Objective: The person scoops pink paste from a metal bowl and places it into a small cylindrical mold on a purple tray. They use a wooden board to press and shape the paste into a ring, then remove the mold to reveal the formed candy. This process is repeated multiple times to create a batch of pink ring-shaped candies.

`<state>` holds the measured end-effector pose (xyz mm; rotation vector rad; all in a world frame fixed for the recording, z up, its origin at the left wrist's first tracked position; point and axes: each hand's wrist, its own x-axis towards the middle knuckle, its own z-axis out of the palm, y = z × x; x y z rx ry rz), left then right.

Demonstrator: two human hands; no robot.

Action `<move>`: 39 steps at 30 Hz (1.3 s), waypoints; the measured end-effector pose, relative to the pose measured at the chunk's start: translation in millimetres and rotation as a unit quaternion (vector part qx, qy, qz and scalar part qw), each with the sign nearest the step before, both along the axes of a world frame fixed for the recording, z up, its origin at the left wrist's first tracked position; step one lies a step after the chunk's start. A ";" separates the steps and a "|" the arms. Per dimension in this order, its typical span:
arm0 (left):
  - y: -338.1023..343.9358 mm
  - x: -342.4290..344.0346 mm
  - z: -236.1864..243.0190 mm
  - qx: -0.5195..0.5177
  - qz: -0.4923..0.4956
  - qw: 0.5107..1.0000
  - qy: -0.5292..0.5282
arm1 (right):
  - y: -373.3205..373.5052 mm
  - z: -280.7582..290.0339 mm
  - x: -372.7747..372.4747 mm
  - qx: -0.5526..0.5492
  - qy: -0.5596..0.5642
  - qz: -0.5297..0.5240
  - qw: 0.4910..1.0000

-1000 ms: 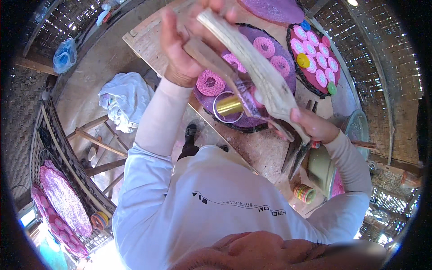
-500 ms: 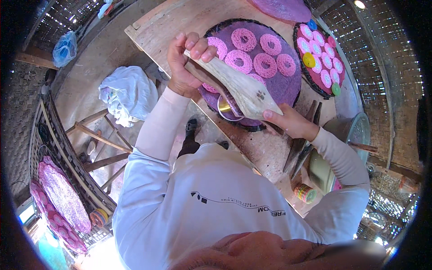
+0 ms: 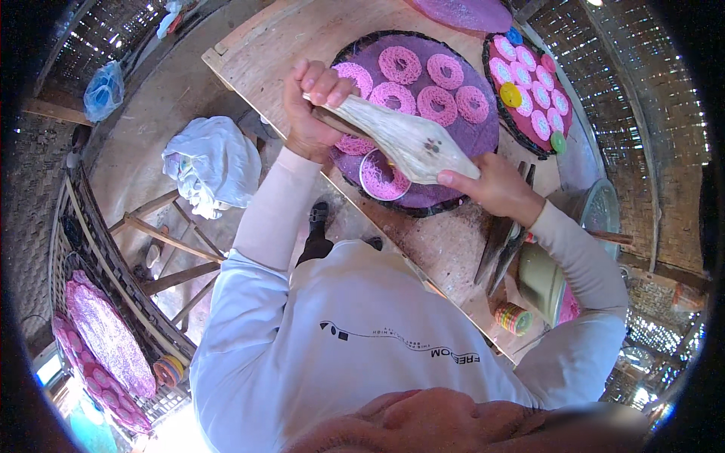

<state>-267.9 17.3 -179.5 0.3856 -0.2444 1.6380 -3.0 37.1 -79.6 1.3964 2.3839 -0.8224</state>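
My left hand [image 3: 316,113] and my right hand [image 3: 495,189] grip opposite ends of a long, pale carved wooden tool [image 3: 400,136], with a darker wooden piece [image 3: 332,121] underneath at the left end. The tool is held diagonally over a round purple mat [image 3: 468,143] with a dark rim. Several pink rings of thin strands [image 3: 445,69] lie on this mat. Beneath the tool sits a white hoop [image 3: 363,178] with loose pink strands inside; a small bit of yellow shows at its top, mostly hidden.
The wooden table [image 3: 257,53] also holds a second mat with pink-white rounds and coloured discs [image 3: 510,97], dark wooden sticks [image 3: 495,245], stacked coloured rings [image 3: 512,321] and a large basin [image 3: 540,279]. A white cloth bundle [image 3: 211,158] and woven rack [image 3: 79,219] stand left.
The tool and both hands have moved lower and leftward over the mat from a second ago. Pink strands now show in the hoop where the gold cylinder was visible.
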 end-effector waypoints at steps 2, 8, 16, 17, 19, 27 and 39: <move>-6.8 -11.7 6.1 -0.014 0.017 0.999 0.023 | -5.2 -3.5 -10.7 0.004 0.007 0.011 1.000; -27.6 -16.2 14.4 -0.081 0.014 0.997 0.017 | -20.4 -15.6 -13.7 -0.065 0.047 0.003 0.997; -16.4 4.9 12.4 -0.053 -0.062 0.996 0.031 | -17.4 18.9 9.7 -0.079 0.082 -0.027 0.993; -20.7 7.7 21.6 -0.076 -0.051 0.994 0.052 | -17.9 21.8 12.4 -0.084 0.101 -0.031 0.991; -24.0 6.2 27.2 -0.029 -0.094 0.990 0.098 | -17.6 24.6 21.3 -0.105 0.120 -0.055 0.986; -32.0 54.2 56.2 0.052 0.308 0.664 0.679 | -19.6 11.5 2.3 -0.439 0.423 -0.149 0.778; -61.8 26.4 60.5 -0.248 0.277 0.786 0.494 | -28.5 -89.0 -34.1 0.178 0.181 0.201 0.946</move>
